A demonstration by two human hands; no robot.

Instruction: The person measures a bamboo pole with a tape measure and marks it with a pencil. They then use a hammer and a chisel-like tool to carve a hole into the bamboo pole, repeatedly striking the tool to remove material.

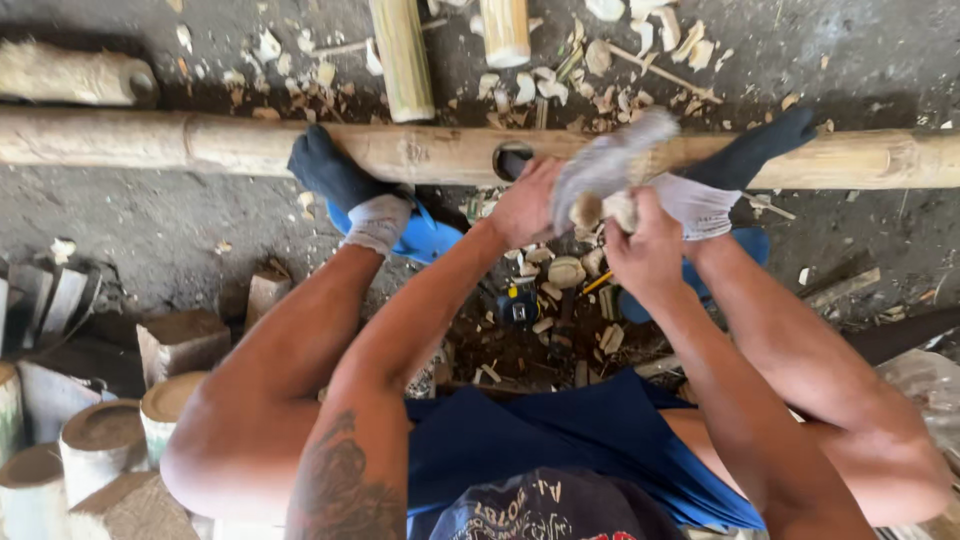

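My left hand (525, 205) and my right hand (645, 245) meet just in front of a long bamboo pole (230, 145) lying across the ground. Between them is a grey-white fabric piece (612, 160), perhaps a work glove, blurred by motion. Both hands grip it, the right hand closed on its pale bunched lower end. The pole has a round hole (512, 160) just above my left hand. My two feet in dark-toed socks (335, 175) rest against the pole, over blue sandals (425, 235).
A blue and black tape measure (518, 303) lies among bamboo chips (565, 270) between my legs. Short cut bamboo sections (100, 440) and wood blocks (180, 340) stand at lower left. More bamboo lengths (402, 60) lie beyond the pole.
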